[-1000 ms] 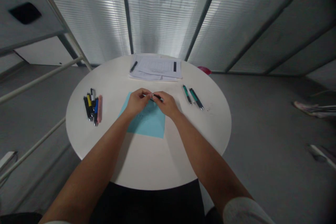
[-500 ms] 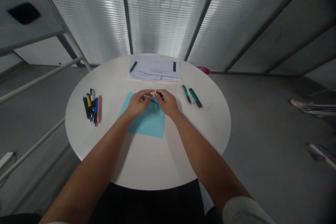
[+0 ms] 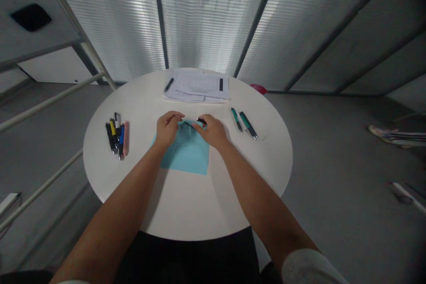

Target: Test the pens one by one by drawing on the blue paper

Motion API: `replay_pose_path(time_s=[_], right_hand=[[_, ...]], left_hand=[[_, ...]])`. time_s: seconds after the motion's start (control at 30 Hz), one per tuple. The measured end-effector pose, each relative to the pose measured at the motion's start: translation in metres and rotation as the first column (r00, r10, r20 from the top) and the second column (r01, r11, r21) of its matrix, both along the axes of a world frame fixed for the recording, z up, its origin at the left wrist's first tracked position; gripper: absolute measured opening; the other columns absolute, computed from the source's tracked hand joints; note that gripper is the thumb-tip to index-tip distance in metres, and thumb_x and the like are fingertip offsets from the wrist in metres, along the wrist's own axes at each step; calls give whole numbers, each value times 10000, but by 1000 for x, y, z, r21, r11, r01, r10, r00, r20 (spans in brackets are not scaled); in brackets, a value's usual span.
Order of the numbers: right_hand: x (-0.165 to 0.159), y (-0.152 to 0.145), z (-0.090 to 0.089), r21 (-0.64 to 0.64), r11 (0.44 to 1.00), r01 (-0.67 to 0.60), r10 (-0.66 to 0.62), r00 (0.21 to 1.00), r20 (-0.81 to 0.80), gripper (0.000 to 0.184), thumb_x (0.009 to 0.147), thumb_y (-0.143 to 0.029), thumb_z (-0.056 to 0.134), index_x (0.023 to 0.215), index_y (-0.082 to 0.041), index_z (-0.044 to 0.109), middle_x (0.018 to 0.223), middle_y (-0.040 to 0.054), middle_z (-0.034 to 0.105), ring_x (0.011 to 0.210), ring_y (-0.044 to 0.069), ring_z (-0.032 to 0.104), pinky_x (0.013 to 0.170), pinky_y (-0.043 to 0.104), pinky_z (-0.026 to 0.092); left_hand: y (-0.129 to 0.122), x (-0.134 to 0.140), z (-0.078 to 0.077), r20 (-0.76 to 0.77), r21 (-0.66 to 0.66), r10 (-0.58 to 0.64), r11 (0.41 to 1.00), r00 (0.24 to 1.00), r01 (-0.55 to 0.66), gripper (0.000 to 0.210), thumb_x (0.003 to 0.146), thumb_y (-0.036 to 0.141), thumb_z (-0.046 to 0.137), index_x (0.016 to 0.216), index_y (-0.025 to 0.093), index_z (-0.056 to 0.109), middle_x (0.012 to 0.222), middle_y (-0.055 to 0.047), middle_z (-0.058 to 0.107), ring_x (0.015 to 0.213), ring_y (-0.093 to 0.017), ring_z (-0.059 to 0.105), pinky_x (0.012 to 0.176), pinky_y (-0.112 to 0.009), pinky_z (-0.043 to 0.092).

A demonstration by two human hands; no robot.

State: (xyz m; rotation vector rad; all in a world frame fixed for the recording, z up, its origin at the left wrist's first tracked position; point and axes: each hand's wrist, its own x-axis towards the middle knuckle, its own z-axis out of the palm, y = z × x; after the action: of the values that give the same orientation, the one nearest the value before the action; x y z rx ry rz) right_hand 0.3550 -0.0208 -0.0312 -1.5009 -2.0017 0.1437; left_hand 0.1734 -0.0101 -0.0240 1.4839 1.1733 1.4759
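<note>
A light blue sheet of paper (image 3: 186, 157) lies on the round white table (image 3: 199, 204), under both hands. My right hand (image 3: 214, 131) is closed around a short black pen part (image 3: 202, 121) whose end sticks out past the fingers. A thin dark stick, like a pen refill (image 3: 189, 125), shows between the hands near the right fingertips; whether it is held or lies on the paper I cannot tell. My left hand (image 3: 168, 128) is over the sheet's far left part, its fingers bent and pinched together. Anything in that pinch is too small to make out.
On the left lie several pens (image 3: 115, 135) beside a pink stick-shaped item (image 3: 125, 138). Two green and black pens (image 3: 248, 125) rest at the right. A stack of printed papers (image 3: 198, 86) with a dark pen (image 3: 169, 84) on it lies at the far edge.
My hands, close together before around a small white piece, have moved apart. The left has shifted left. The black part stays in my right hand.
</note>
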Motion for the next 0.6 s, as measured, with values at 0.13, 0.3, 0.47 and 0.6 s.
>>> replay_pose_path(time_s=[0.13, 0.3, 0.47, 0.6], right_hand=[[-1, 0, 1, -87, 995, -40, 58, 975, 214, 288, 866, -474, 604, 996, -225, 669, 893, 42, 672, 873, 197, 587, 768, 311, 355], [-1, -1, 4, -126, 991, -32, 67, 956, 285, 237, 922, -410, 540, 978, -236, 692, 953, 56, 674, 915, 198, 589, 764, 309, 342], [-1, -1, 3, -119, 993, -22, 52, 964, 261, 209, 924, -371, 548, 964, -231, 697, 952, 60, 665, 920, 196, 587, 780, 315, 353], [1, 3, -4, -61, 998, -17, 29, 977, 209, 182, 903, -363, 585, 891, -227, 706, 927, 74, 645, 881, 208, 585, 764, 340, 375]], left_hand=[[1, -2, 1, 94, -37, 27, 999, 995, -23, 174, 730, 231, 508, 694, 158, 662, 546, -13, 551, 424, -103, 422, 419, -237, 295], [4, -3, -2, 89, -44, 27, 999, 996, -23, 165, 723, 231, 506, 677, 167, 652, 529, -7, 543, 412, -105, 417, 413, -241, 287], [4, -4, -3, 59, -47, 35, 998, 998, -33, 169, 726, 232, 501, 677, 172, 651, 531, -8, 545, 419, -108, 427, 416, -242, 296], [4, -4, -4, 63, -34, 20, 999, 998, -18, 169, 732, 237, 504, 682, 175, 654, 533, -7, 546, 420, -110, 427, 415, -244, 293]])
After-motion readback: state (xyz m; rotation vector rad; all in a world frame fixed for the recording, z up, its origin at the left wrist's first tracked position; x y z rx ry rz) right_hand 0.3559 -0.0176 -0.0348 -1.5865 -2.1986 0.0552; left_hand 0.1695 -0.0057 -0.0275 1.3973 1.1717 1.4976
